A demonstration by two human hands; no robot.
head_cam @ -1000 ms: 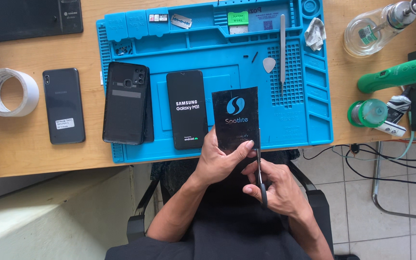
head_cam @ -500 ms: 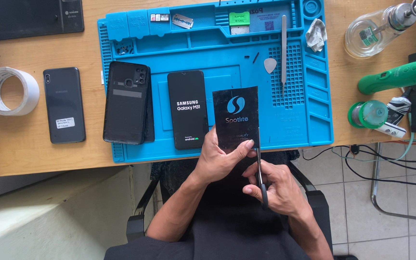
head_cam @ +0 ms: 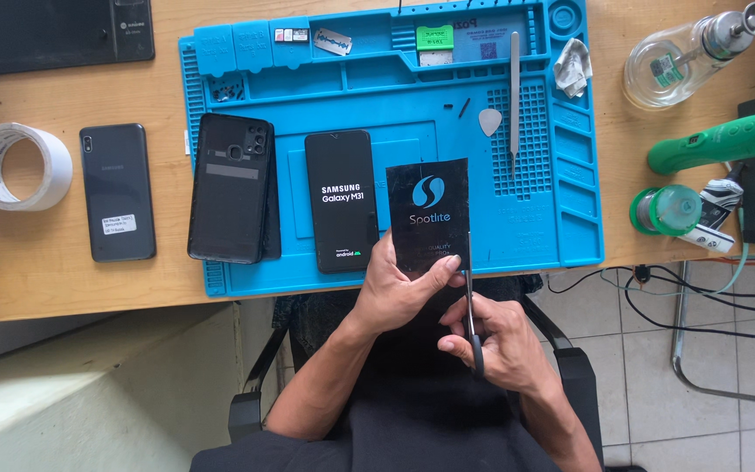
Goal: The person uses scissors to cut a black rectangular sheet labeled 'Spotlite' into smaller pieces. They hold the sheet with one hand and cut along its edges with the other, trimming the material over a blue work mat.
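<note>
My left hand point(head_cam: 402, 290) grips the lower edge of a flat black packet point(head_cam: 428, 212) with a blue-and-white emblem, held just over the front edge of the blue work mat point(head_cam: 395, 96). My right hand point(head_cam: 493, 339) holds black scissors point(head_cam: 470, 316) whose blades point up along the packet's right side. Left of the packet a black phone point(head_cam: 341, 200) lies on the mat with its screen lit. A phone back cover point(head_cam: 232, 188) lies further left on the mat.
On the wooden desk point(head_cam: 63, 280) lie another black phone point(head_cam: 116, 191) and a tape roll point(head_cam: 17, 166) at the left. On the mat are tweezers point(head_cam: 515, 92) and a pick point(head_cam: 489, 121). A glass bottle point(head_cam: 688, 54), green tool point(head_cam: 723, 140) and cables point(head_cam: 657, 288) crowd the right.
Hardly anything differs; both hands hold the packet and scissors in nearly the same place, with the view shifted very slightly.
</note>
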